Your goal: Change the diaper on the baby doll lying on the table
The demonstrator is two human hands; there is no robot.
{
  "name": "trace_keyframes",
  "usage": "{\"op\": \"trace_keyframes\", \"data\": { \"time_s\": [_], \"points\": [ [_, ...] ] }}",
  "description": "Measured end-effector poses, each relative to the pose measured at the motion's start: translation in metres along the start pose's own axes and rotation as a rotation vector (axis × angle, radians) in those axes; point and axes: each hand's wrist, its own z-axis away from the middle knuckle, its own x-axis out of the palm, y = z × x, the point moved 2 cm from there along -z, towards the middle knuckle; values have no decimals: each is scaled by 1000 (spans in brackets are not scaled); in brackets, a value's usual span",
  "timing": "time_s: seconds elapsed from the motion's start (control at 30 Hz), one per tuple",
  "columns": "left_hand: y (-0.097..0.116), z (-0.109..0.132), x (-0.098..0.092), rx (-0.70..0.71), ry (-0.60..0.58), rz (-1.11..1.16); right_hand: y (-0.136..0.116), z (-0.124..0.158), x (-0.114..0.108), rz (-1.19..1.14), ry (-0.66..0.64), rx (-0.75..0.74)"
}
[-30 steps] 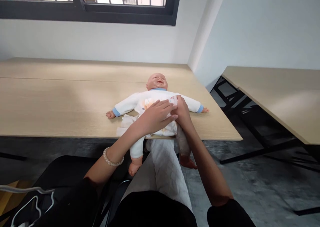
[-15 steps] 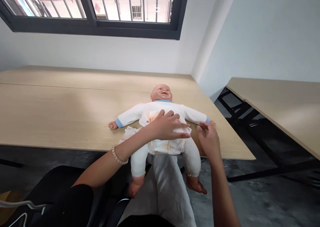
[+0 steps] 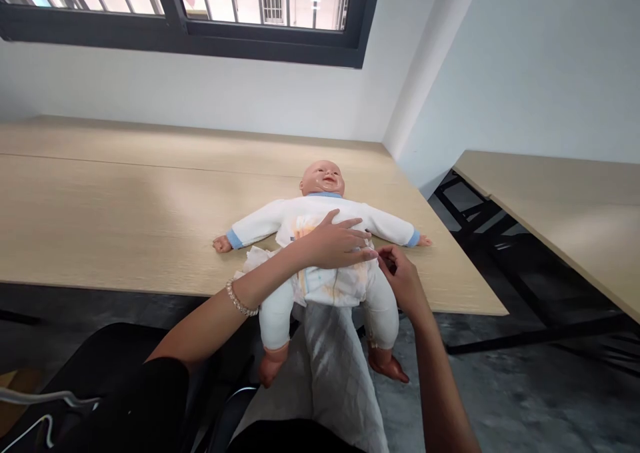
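A baby doll [image 3: 323, 178] in a white outfit with blue cuffs and collar lies on its back, its legs hanging over the table's front edge. A white diaper [image 3: 330, 289] with pale orange and blue print lies between its legs and up over its belly. My left hand [image 3: 337, 243] rests flat across the diaper's front, fingers spread and pointing right. At the diaper's right side my right hand [image 3: 401, 276] has its thumb and fingers pinched together at the edge, close to my left thumb. The exact spot it grips is partly hidden.
The doll lies near the right end of a light wooden table [image 3: 125, 213]. A second table [image 3: 560, 193] stands to the right across a gap. Beyond is a wall with a barred window [image 3: 265, 36]. A black chair [image 3: 110, 353] is at lower left.
My right hand has moved left, from beside the doll's cuff to the diaper's edge, and its fingers have closed. My left hand stays on the diaper's front. The view has tilted slightly.
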Motion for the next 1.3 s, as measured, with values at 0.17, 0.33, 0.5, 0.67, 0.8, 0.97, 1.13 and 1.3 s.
{"op": "trace_keyframes", "data": {
  "time_s": [0.17, 0.33, 0.5, 0.67, 0.8, 0.97, 1.13, 1.3],
  "points": [
    [-1, 0, 2, -4, 27, 34, -2, -3, 5, -228, 7, 78],
    [-6, -1, 5, 10, 27, 34, -1, 1, 0, -272, -88, 99],
    [-7, -1, 6, 9, 37, 57, -5, 15, -11, -122, -184, 82],
    [-5, 0, 5, -10, 42, 39, 0, 12, -13, -179, -20, 132],
    [-4, 1, 4, -11, 28, 34, 7, -1, -15, -365, 126, 222],
    [-4, 0, 4, -19, 9, 19, 9, -15, -18, -513, 222, 281],
    [-5, -1, 4, -33, 1, 8, -10, -27, -17, -575, 157, 285],
    [-4, -1, -2, -69, 24, 25, -43, -34, -16, -306, 21, 72]
  ]
}}
